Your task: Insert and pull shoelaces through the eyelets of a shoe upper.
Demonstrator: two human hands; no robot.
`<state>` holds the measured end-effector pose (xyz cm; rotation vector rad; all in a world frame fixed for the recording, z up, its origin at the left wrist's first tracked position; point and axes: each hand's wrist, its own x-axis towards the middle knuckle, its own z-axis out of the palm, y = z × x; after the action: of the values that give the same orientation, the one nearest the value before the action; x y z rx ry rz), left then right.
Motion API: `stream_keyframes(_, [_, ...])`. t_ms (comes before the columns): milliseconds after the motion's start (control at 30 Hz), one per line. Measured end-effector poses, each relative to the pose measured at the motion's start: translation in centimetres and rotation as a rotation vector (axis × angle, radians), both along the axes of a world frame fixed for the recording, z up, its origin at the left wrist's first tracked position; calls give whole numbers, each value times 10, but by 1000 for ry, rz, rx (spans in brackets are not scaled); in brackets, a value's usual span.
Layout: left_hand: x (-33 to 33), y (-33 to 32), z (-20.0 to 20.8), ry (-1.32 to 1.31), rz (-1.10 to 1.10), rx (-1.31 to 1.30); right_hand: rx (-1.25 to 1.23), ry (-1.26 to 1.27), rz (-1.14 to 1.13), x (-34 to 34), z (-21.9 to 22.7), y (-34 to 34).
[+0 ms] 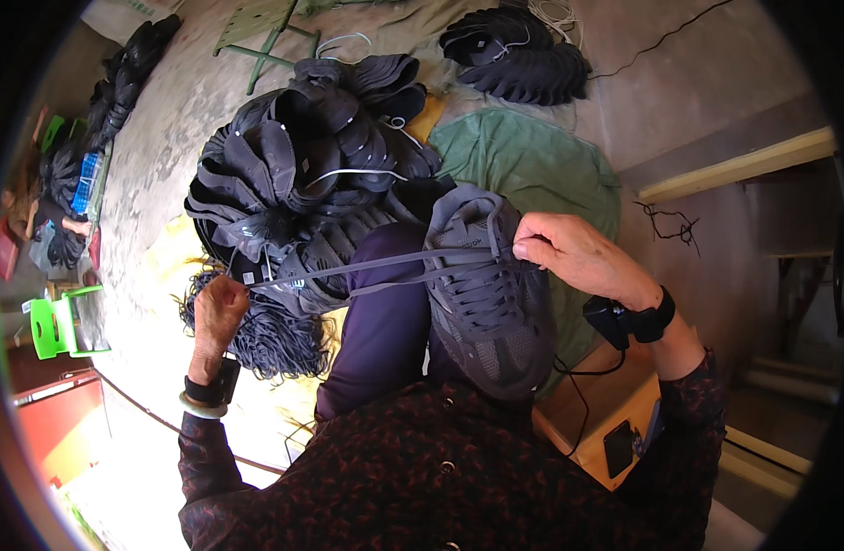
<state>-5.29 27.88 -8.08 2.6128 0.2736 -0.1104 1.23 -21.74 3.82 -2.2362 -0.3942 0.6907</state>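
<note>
A dark grey sneaker rests over my lap with its toe toward me and its opening facing away. Criss-crossed lacing runs along its front. A flat grey shoelace stretches taut from the upper eyelets out to the left, where the closed fingers of my left hand pinch it. A second strand runs just below it. Beside the shoe's collar, my right hand is closed, thumb and forefinger pinching lace close to the eyelets. The exact grip there is partly hidden by the fingers.
Dark shoe uppers are heaped ahead, and more stacked uppers lie farther off. Loose dark laces form a bundle near my left hand. A green cloth covers floor ahead. An orange box holding a phone stands at right.
</note>
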Motion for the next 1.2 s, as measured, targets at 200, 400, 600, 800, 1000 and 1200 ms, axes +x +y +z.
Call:
stream_keyframes(200, [-7,-7,-10,13,39,-131,8,92,-37,2,2,-8])
stream_keyframes(400, [0,-42,-24,140,-350,-184,38,174,-91,3,2,-14])
stream_keyframes(600, [26,-110,18,-20,-410,-318,221,349,-273,-8,5,-18])
stream_keyframes(800, [42,-162,44,65,-442,-602,752,637,-441,-19,-19,-31])
stream_keyframes(1000, [51,-179,44,75,-492,-716,1200,744,-412,-26,-39,-29])
stream_keyframes(1200, [52,-185,54,300,-481,-741,1132,704,-486,-26,-45,-35])
